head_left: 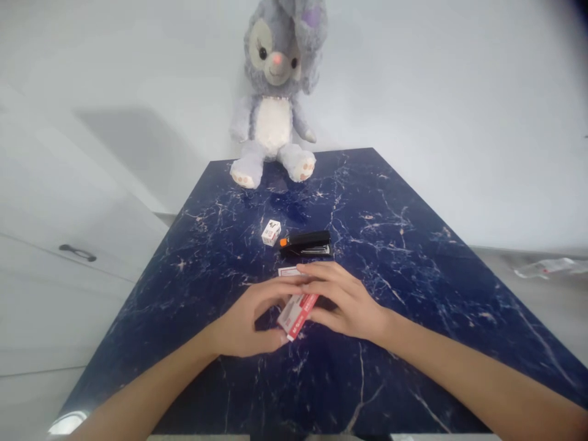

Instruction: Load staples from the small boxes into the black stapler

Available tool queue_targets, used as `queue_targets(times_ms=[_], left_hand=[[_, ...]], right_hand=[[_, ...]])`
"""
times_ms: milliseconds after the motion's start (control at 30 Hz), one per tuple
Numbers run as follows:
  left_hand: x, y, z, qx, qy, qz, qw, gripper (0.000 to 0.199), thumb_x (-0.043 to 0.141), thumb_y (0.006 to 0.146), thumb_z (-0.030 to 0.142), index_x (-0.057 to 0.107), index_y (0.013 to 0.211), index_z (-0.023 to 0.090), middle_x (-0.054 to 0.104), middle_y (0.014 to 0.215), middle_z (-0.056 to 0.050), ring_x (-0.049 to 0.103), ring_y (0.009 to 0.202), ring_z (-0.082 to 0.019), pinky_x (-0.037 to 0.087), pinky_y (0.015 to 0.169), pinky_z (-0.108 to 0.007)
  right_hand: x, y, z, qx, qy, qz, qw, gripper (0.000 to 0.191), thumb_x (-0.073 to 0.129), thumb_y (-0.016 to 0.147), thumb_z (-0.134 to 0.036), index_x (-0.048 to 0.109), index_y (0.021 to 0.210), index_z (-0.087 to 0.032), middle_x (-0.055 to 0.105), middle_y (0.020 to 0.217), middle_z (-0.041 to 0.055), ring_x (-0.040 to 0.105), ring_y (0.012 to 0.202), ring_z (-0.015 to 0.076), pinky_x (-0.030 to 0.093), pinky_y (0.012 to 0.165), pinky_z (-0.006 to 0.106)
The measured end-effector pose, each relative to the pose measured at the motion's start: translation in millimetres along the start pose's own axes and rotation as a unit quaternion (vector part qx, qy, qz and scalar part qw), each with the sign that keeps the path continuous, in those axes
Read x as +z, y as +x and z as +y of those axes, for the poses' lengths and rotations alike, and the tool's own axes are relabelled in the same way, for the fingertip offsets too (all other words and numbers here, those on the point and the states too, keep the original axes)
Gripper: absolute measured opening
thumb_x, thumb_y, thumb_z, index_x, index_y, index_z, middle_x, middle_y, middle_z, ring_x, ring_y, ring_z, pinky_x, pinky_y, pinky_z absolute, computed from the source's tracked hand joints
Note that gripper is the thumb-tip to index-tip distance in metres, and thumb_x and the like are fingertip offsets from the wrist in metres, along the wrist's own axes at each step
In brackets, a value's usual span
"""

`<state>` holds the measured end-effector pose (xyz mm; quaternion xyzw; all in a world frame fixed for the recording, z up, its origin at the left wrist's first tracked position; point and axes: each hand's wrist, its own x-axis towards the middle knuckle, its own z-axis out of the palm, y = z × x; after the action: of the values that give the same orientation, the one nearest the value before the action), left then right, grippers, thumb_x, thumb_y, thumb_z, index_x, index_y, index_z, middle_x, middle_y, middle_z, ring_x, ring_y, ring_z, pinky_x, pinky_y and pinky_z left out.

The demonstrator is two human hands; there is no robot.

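Observation:
Between my hands is a red and white box point(296, 315), tilted above the dark blue marbled table point(184, 306). The fingers and thumb of my left hand point(248, 318) grip it from the left. My right hand point(344, 300) holds its right side, fingers bent over the upper end. A white flap or paper point(289, 271) with a thin red line shows just beyond the fingertips; the fingers partly hide where it joins the box. Just past my hands lies a black stapler point(307, 244) with an orange tip at its left end. Left of it sits a small white box point(271, 233).
A large grey plush toy point(273, 116) sits at the table's far edge against the wall. A white cabinet with a dark handle point(78, 252) stands at the left. Clear plastic point(551, 267) lies beyond the right edge.

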<state>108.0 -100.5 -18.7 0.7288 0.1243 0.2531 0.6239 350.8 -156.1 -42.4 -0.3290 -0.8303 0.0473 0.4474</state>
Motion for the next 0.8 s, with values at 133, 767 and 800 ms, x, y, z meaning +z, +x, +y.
queue_targets(times_ms=[133,767,800], left_hand=[[-3.2,3.9,-2.9,-0.077,-0.125,0.081,0.986,0.066,0.075,0.084,0.026,0.052,0.146,0.028,0.067,0.129,-0.013,0.068,0.099,-0.024,0.057,0.084,-0.035],[-21.9,1.2,-22.4,-0.208,-0.085,0.183,0.957,0.033,0.074,0.088,0.034,0.073,0.118,0.019,0.074,0.076,-0.006,0.068,0.067,-0.017,0.057,0.059,-0.026],[-21.1,0.9,-22.5,-0.203,-0.075,0.189,0.958,0.031,0.075,0.087,0.033,0.074,0.115,0.019,0.074,0.074,-0.006,0.067,0.066,-0.016,0.057,0.058,-0.026]], right_hand=[[1.1,0.7,0.4,0.021,0.031,0.009,0.999,0.024,0.069,0.094,-0.029,0.057,0.114,-0.023,0.064,0.133,0.0152,0.065,0.118,0.0255,0.056,0.097,0.043],[-1.6,1.8,1.6,0.185,0.105,0.022,0.977,0.046,0.078,0.086,-0.033,0.06,0.128,-0.025,0.071,0.119,0.0072,0.07,0.099,0.0206,0.059,0.088,0.034],[-2.3,2.0,1.6,0.175,0.113,0.024,0.978,0.046,0.078,0.086,-0.033,0.061,0.128,-0.025,0.071,0.119,0.0076,0.07,0.099,0.0207,0.059,0.088,0.035]])
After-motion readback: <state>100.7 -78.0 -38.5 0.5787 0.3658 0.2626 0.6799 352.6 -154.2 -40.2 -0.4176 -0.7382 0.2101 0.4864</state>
